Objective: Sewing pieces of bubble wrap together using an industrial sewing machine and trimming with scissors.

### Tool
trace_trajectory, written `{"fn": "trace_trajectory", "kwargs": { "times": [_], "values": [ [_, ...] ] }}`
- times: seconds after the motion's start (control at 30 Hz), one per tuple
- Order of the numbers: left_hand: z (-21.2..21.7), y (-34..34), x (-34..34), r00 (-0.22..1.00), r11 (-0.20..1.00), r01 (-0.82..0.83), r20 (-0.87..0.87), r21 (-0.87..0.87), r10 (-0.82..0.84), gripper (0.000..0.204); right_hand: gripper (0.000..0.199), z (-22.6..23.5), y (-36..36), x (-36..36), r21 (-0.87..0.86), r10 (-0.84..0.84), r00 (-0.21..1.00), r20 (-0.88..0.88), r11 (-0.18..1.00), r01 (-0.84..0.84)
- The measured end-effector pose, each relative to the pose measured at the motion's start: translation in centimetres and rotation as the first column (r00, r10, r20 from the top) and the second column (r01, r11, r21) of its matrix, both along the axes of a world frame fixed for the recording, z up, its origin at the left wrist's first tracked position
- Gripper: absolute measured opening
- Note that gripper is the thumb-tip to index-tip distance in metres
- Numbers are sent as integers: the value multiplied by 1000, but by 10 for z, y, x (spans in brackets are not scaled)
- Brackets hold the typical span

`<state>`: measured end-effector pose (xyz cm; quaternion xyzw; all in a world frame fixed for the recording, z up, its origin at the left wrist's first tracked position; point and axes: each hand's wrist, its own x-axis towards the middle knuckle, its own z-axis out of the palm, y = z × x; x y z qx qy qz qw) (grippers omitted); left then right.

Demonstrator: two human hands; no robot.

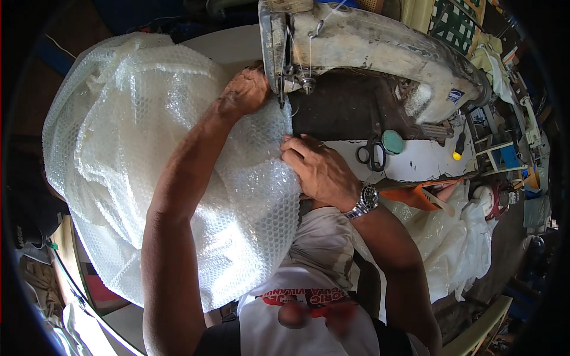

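A big sheet of clear bubble wrap (119, 142) is heaped over the left side of the table and hangs down toward my lap. Its right edge runs beneath the needle of a worn, pale sewing machine (368, 41). My left hand (246, 90) is closed on the wrap just left of the machine's head, its fingertips partly hidden there. Nearer to me, my right hand (323, 171), with a metal watch at the wrist, has its fingers curled on the edge of the wrap, below the needle and presser foot (282, 98).
Right of my hands, black-handled scissors (371, 154) and a round green piece (392, 142) lie on the white tabletop (421, 160). A yellow-handled screwdriver (459, 146) is near its right end. Clear plastic sheeting (457, 249) and an orange piece (409, 197) are below the table edge.
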<state>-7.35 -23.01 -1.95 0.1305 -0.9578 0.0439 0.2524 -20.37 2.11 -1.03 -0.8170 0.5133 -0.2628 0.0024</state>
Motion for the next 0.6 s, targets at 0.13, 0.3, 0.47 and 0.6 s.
{"fn": "trace_trajectory", "kwargs": {
  "times": [0.13,0.3,0.47,0.6],
  "values": [
    [8,-2,5,972,983,-177,166,53,166,29,20,2,-5,6,-30,-27,998,-60,999,25],
    [2,-16,-1,991,993,-108,84,47,104,30,17,3,-13,4,46,-48,998,-39,998,50],
    [-7,-39,-17,999,999,-35,10,31,34,32,18,1,-23,0,37,-95,994,-58,995,97],
    [-2,-38,-35,1000,999,-31,0,-11,31,34,22,-10,-30,-9,5,-147,989,-7,989,147]
  ]
}}
